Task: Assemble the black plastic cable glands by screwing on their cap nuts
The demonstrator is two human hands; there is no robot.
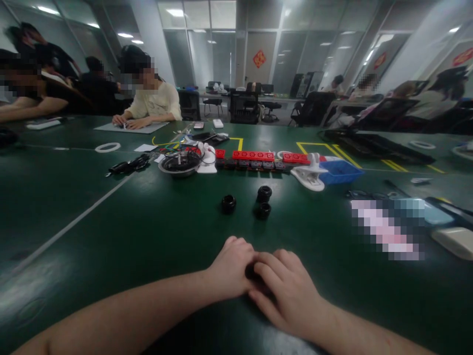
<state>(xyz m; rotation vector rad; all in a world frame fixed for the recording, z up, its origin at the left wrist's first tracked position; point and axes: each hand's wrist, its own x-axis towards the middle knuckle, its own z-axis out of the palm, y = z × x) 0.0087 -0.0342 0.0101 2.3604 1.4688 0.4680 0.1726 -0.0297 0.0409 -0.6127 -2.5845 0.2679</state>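
Observation:
My left hand (231,268) and my right hand (284,291) meet low on the dark green table (111,231), fingers curled and closed round a small dark object between them that is mostly hidden. Beyond them lie three small black ring-shaped parts: one (228,203) to the left, one (264,193) to the right, and one (263,210) just below that. None of these touches my hands.
A metal bowl of wires (180,163), red terminal strips (253,156), a white clamp (309,176) and a blue bin (339,172) sit farther back. Flat devices lie at the right (453,240). Other people sit at the far left (148,101) and right.

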